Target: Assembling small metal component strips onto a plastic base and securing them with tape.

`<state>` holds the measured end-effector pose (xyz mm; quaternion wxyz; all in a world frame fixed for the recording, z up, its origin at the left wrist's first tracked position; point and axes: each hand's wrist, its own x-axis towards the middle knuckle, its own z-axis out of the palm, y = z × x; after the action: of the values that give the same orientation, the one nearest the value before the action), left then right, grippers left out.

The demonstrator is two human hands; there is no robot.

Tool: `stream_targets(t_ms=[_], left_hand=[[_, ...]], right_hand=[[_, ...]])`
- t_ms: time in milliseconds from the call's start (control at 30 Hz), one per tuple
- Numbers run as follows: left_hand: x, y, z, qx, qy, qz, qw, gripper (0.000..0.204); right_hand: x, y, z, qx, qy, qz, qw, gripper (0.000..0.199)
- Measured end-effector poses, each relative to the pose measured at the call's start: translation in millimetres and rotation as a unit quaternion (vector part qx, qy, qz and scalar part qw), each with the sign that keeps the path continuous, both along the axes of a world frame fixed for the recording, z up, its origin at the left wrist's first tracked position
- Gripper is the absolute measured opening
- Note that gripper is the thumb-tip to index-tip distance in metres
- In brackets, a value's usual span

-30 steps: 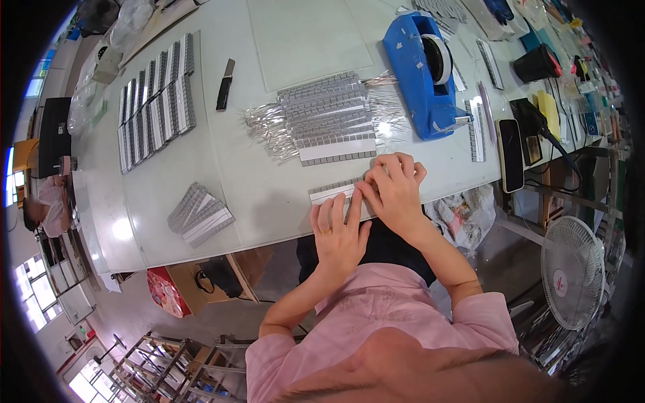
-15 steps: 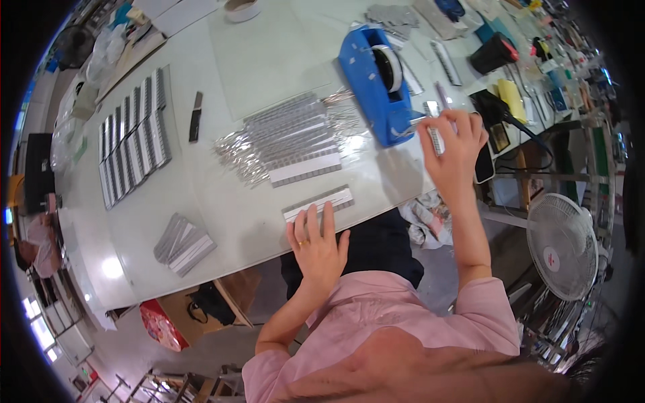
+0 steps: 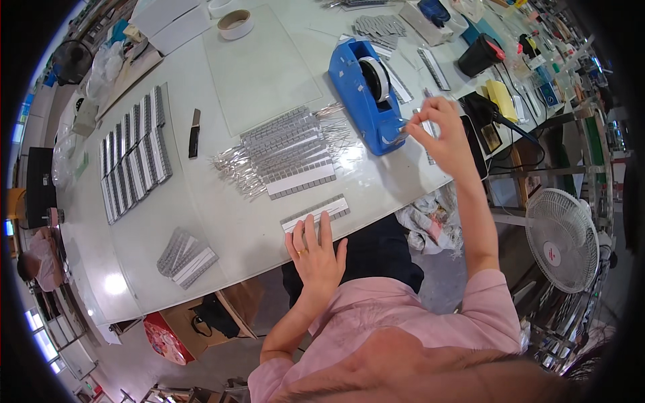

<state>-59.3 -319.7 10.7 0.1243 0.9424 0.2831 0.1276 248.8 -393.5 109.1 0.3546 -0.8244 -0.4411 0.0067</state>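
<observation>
Head view: left hand (image 3: pixel 314 254) flat and open, fingers spread, fingertips pressing the near edge of a short grey-and-white component strip (image 3: pixel 316 213) at the table's front edge. Right hand (image 3: pixel 440 132) raised at two o'clock from that strip, thumb and fingers pinched on a piece of tape at the cutter end of the blue tape dispenser (image 3: pixel 368 79). At twelve o'clock from the strip, a fanned pile of similar strips with wire leads (image 3: pixel 285 153). At nine o'clock, rows of strips (image 3: pixel 131 160) laid side by side; a black knife (image 3: pixel 193 133) just beside them. White table (image 3: pixel 222 235) beneath everything.
</observation>
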Motion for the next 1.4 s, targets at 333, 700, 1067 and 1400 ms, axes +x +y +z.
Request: stream_targets(t_ms=[333,700,1067,1400], left_hand=[[1.8,1.8,5.3,-0.008,0.009,0.001,1.0,0.069],[2.9,0.0,4.5,0.002,0.015,0.016,1.0,0.067],[0.6,-0.1,0.6,0.006,0.015,0.01,1.0,0.069],[-6.9,10.0,-1.7,0.036,-0.026,-0.003,0.999,0.065]], right_hand=[[-77.3,-7.4,-50.8,-0.014,-0.087,-0.076,0.993,0.009],[-154.6,19.4,-83.2,-0.008,0.085,0.052,0.995,0.01],[-165.5,17.9,-78.2,-0.027,-0.102,-0.019,0.994,0.022],[-139.0,33.3,-76.7,-0.044,-0.033,-0.046,0.997,0.038]])
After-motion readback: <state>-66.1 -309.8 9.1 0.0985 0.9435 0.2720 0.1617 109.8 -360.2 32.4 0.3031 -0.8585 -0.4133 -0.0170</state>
